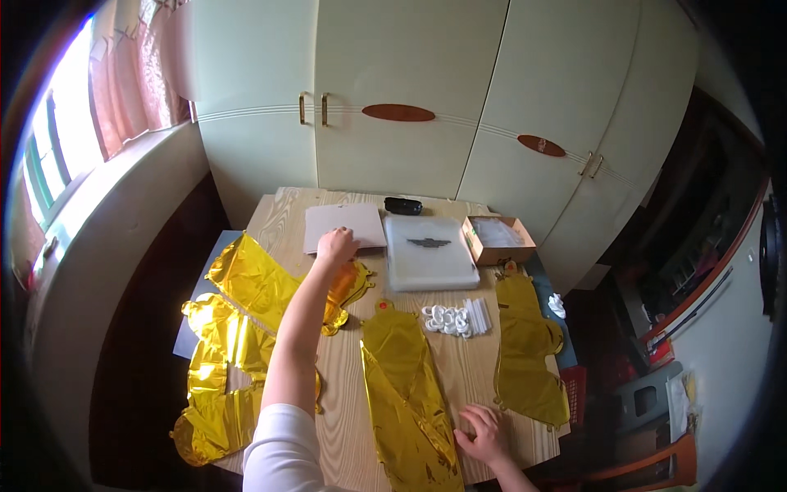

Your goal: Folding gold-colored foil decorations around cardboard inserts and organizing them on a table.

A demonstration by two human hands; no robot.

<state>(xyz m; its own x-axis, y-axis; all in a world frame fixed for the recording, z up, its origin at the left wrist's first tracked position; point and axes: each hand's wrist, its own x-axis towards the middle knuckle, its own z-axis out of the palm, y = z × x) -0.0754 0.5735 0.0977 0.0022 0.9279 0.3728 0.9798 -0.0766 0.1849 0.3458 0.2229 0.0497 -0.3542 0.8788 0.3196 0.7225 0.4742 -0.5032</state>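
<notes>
My left hand point(338, 244) reaches to the near edge of a stack of light cardboard sheets point(343, 217). Its fingers are curled, and anything between them is hidden. A flat gold foil balloon point(402, 385) with a red dot near its top lies creased in front of me. Beside that balloon's lower right edge, my right hand point(482, 435) rests low over the table with its fingers apart and nothing in them. Several more gold foil balloons point(254, 275) are spread at the left, partly behind my left arm. Another gold foil balloon point(529, 353) lies at the right.
White plastic rings point(448, 321) and short clear tubes point(477, 316) sit mid-table. Behind them lies a stack of clear plastic bags point(430, 254) with a dark winged print. An open cardboard box point(498, 238) and a black case point(402, 206) stand near the cabinets point(402, 49).
</notes>
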